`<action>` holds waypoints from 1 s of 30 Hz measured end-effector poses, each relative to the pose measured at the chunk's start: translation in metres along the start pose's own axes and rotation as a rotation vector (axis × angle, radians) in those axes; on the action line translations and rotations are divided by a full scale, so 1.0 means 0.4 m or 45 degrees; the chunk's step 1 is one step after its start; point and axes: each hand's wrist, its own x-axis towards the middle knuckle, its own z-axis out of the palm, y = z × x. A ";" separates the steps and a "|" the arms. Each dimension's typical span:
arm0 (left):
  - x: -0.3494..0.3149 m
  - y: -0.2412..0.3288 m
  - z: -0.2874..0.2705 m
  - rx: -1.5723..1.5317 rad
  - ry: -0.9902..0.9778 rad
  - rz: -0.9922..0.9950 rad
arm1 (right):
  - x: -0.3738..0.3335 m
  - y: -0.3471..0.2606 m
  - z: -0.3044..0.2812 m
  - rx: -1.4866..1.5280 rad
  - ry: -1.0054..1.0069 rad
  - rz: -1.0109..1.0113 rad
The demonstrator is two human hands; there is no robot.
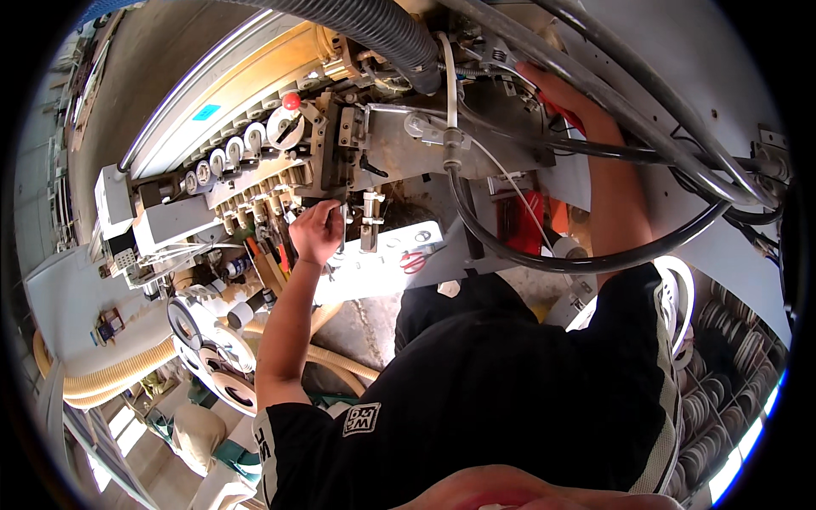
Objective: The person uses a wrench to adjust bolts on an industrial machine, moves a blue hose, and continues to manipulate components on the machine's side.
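Note:
My left hand (318,233) is closed like a fist beside a metal bracket (371,219) on the machine; whatever its fingers hold, if anything, is hidden. Far forward on the right, my right hand (557,92) reaches in under the thick grey pipes, its fingers closed around what looks like a wrench (500,56) with a silver head. A red edge (571,121) shows under that hand. Between my hands lies a grey metal plate (493,127) on the machine. Scissors with red handles (413,263) rest on a bright white panel (365,276) near my body.
A ribbed dark hose (365,30) and black cables (544,259) cross the work area. To the left stand a row of white rollers (234,151) and a red knob (291,101). Reels of edging (212,348) sit lower left; a rack of rolls (722,374) stands at right.

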 end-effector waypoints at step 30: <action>0.005 0.002 -0.002 -0.015 0.003 -0.002 | -0.048 0.089 0.082 0.077 -0.062 0.006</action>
